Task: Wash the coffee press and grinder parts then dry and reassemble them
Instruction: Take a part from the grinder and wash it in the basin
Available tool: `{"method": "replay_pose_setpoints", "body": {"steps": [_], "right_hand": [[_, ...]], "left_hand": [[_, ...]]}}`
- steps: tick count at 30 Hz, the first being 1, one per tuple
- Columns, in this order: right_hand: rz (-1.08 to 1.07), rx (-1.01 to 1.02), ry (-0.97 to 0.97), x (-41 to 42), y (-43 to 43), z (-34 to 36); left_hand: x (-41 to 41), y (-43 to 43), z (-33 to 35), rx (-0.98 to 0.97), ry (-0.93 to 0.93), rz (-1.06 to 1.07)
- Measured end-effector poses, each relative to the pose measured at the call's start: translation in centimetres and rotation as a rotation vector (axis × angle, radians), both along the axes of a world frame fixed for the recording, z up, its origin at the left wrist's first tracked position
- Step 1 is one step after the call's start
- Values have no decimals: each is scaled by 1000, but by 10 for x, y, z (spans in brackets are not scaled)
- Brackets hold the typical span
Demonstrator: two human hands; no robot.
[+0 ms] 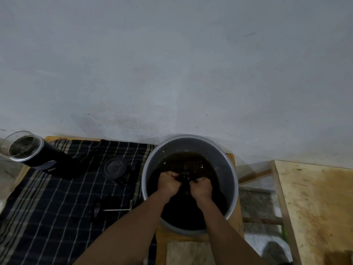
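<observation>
Both my hands are in a grey metal basin (230,169) of dark brown water. My left hand (168,183) and my right hand (201,189) grip a small dark round part (185,176) between them, just above the water. On the dark striped cloth (57,197) to the left lie a round black lid (115,166) and the press plunger with its thin metal rod (114,209). A black cylinder with a clear glass rim (28,150) lies tilted at the cloth's far left corner.
The basin and cloth sit on a low wooden table (236,217) against a grey wall (172,64). A stained wooden board (315,207) stands at the right, with a gap and wooden slats between it and the table.
</observation>
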State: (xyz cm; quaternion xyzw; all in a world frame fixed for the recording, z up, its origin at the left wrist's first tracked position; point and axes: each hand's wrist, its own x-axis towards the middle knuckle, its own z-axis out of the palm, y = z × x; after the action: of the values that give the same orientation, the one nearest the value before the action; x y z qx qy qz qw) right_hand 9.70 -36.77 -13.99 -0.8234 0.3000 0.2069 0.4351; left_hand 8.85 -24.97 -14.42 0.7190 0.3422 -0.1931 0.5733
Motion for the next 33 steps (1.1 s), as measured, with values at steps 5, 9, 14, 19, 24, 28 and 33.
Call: {"method": "replay_pose_setpoints", "body": {"steps": [5, 9, 14, 19, 24, 28, 33], "right_hand": [[218, 0, -74, -10, -2, 9], [288, -85, -266, -13, -4, 14], [297, 51, -358, -14, -10, 25], [81, 276, -354, -21, -13, 46], [40, 226, -298, -22, -12, 60], [109, 74, -387, -18, -10, 73], [83, -60, -455, -15, 0, 82]], "left_hand": [[0, -1, -5, 180, -41, -37], [-1, -1, 6, 46, -109, 78], [3, 7, 29, -392, -72, 324], [-3, 12, 39, -351, -110, 216], [-4, 10, 49, -284, -121, 149], [5, 11, 62, -260, -198, 108], [7, 7, 69, -145, -314, 82]]}}
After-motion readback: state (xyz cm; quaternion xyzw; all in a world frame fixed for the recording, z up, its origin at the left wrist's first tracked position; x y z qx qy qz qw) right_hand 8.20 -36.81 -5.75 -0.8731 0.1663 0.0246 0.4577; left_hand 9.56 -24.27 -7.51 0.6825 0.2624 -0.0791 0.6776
